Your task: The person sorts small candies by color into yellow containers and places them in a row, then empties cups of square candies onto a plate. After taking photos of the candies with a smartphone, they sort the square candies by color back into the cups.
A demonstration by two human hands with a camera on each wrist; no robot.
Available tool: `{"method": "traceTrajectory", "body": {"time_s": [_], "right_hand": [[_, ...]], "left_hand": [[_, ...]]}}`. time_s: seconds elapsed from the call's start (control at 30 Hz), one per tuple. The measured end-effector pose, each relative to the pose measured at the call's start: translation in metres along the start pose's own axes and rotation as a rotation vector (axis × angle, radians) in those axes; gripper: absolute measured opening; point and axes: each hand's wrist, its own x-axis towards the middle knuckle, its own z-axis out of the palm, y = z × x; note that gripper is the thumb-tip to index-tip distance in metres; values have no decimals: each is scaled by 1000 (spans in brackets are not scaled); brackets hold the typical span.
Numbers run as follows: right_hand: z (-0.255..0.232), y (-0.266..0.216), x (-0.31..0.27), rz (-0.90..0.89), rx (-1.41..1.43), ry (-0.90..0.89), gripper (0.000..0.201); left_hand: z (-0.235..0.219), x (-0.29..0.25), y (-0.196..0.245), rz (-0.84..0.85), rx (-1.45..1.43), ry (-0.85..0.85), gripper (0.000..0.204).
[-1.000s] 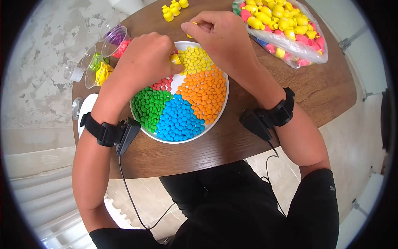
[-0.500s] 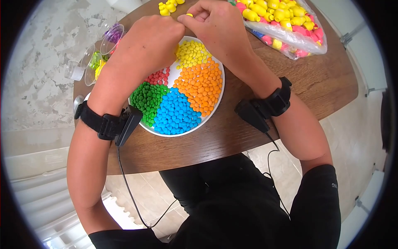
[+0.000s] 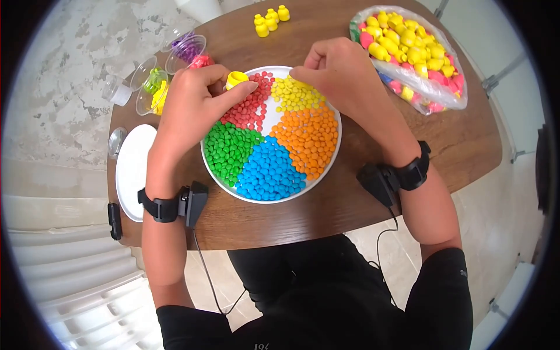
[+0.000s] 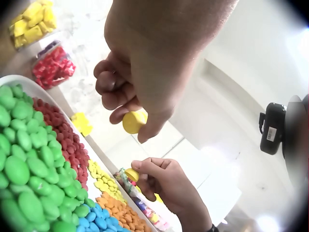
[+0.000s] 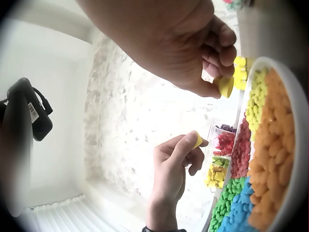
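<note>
- My left hand point(image 3: 192, 108) pinches 1 yellow cup point(image 3: 235, 80) by the plate point(image 3: 272, 119); my right hand point(image 3: 341, 76) pinches 1 yellow piece point(image 5: 224, 88), the 2 unjoined.
- I'd judge the yellow bottles point(image 3: 271, 24) on the desk point(image 3: 326, 204) done.
- The bag point(image 3: 458, 101) seemingly holds what's left.

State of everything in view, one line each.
Left hand: pinching a yellow cup-shaped piece
Right hand: pinching a small yellow cap
Round plate: filled, five colours grouped, middle bare
Plastic bag: open, full
Small yellow bottles: upright, clustered
Clear cups: uncovered, part-filled
White disc: lying flat, partly hidden
</note>
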Motion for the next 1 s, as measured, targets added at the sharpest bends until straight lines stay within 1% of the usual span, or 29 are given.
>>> {"method": "traceTrajectory", "body": {"time_s": [0.07,0.1,0.13,0.17,0.2,0.27,0.3,0.37,0.4,0.47,0.5,0.53,0.6,0.63,0.67,0.73,0.8,0.83,0.9,0.93,1.0], "right_hand": [[0,-5,0,55,36,-77,28],[2,-6,0,47,28,-89,28],[4,-7,-1,59,44,-114,24],[7,-6,-1,75,58,-142,20],[9,-5,-2,74,48,-164,20],[13,-5,-2,123,109,-158,23],[15,-6,-2,123,100,-182,23],[18,-9,-2,128,143,-156,23],[19,-10,-2,124,132,-178,23],[20,-11,-3,103,126,-190,21],[21,-10,-3,99,119,-211,21],[21,-8,-4,106,143,-202,21],[21,-5,-2,108,162,-206,20],[20,-4,0,104,176,-171,20],[19,-4,1,101,191,-133,21],[19,-5,2,115,173,-138,21],[22,-1,1,58,160,-134,21],[22,-2,0,57,158,-137,21],[22,-5,0,31,68,-203,21],[20,-7,0,30,65,-204,21],[16,-10,1,11,-42,-230,18]], "left_hand": [[9,-8,-15,-74,-272,86,33],[19,-11,-21,-48,-400,182,41],[22,-13,-23,-60,-411,190,41],[25,-16,-25,-47,-440,234,40],[29,-20,-26,-38,-472,279,39],[27,-23,-26,-57,-486,296,39],[27,-23,-26,-26,-436,313,39],[31,-23,-27,15,-388,353,40],[31,-23,-27,-3,-401,363,40],[30,-25,-26,44,-259,305,24],[33,-24,-28,64,-278,334,31],[35,-24,-30,45,-287,342,31],[34,-23,-30,105,-252,376,36],[30,-24,-29,32,-253,309,38],[31,-25,-29,23,-259,316,38],[33,-24,-31,56,-277,309,34],[35,-24,-33,49,-300,315,33],[36,-24,-34,48,-320,318,31],[36,-23,-35,48,-322,316,29],[36,-23,-36,48,-322,313,28],[35,-24,-36,39,-315,302,28]]}}
